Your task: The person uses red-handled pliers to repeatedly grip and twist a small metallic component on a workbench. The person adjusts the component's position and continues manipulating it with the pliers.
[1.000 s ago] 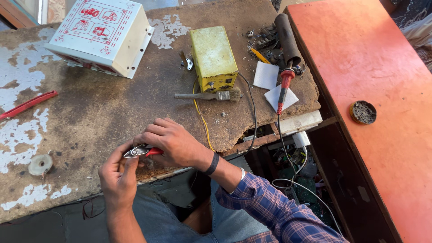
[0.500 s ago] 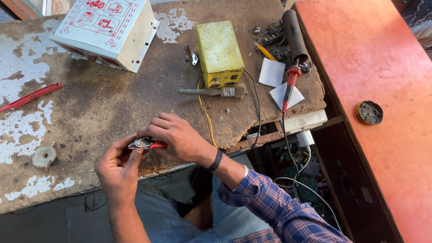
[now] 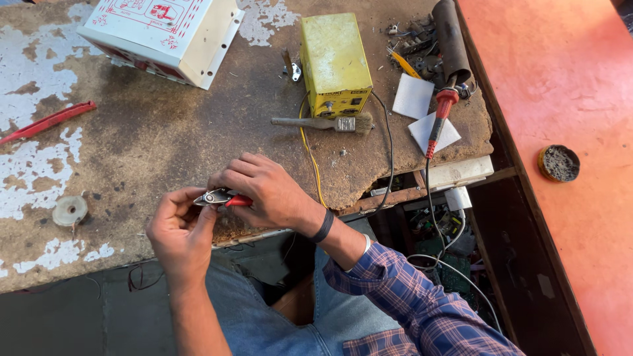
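Worn and flaking, the workbench fills most of the view, with an orange surface along its far side. Both hands meet at the near edge of the bench. The right hand is clamped around the red handles of small cutters, whose metal head pokes out toward the left hand. The left fingers are pinched together just at the cutter's tip, on something too small to make out. Compared with a second ago, the hands sit in the same spot with the same grip; only the camera has shifted slightly, so the work looks like a steady, fine cut or strip at the tip. Beyond the right knuckles lie a brush and a yellow box, with a white case farther off. A red-handled soldering iron rests well to the right, and a red tool well to the left.
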